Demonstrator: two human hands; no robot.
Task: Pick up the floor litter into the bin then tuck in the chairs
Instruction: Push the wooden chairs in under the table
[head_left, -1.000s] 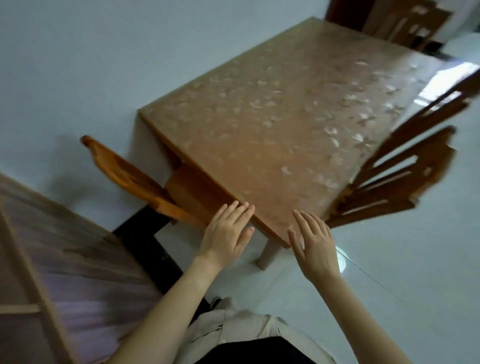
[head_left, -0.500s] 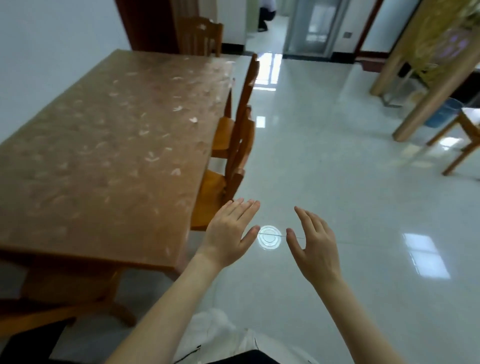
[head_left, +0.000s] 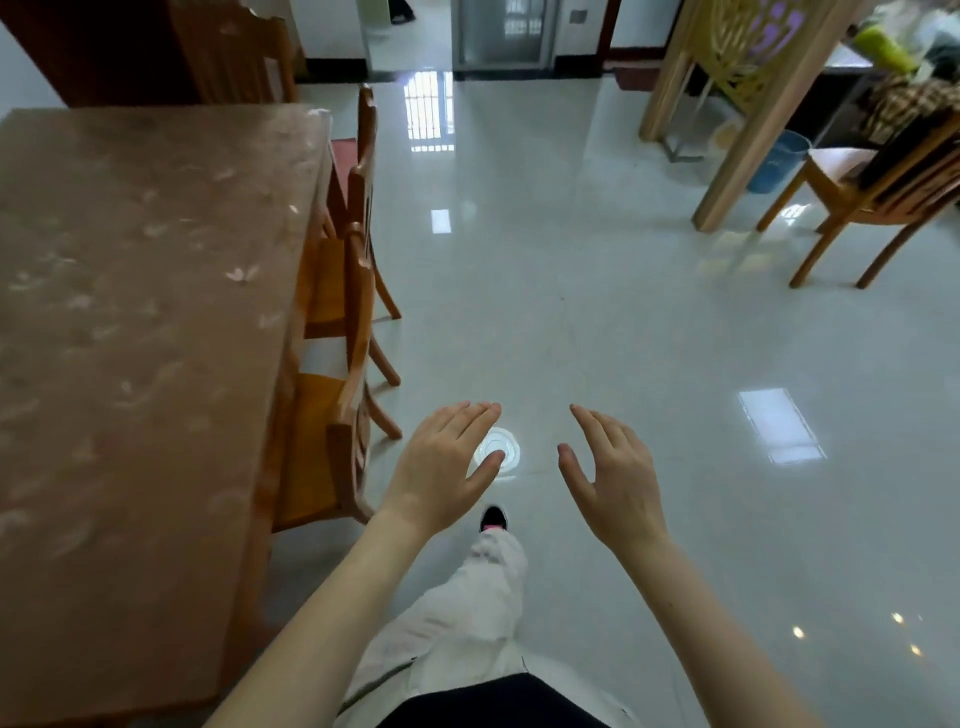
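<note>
Both hands empty, held out over the floor (head_left: 623, 322), fingers spread: left hand (head_left: 441, 467), right hand (head_left: 613, 483), palms down. Blue bin (head_left: 779, 161) far ahead-right of the right hand, beside a wooden post (head_left: 748, 130); contents not visible. Left of the left hand, table (head_left: 130, 312) edge with two chairs (head_left: 343, 312) pushed against it. Another chair (head_left: 872, 192) pulled out, far right. Wide open floor ahead of both hands; no litter discernible.

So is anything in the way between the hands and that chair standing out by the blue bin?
Nothing visible blocks it. Both hands, left hand and right hand, are open and empty, and only bare shiny floor lies between them and the loose chair. The wooden post and blue bin stand beside that chair, not across the way.
</note>
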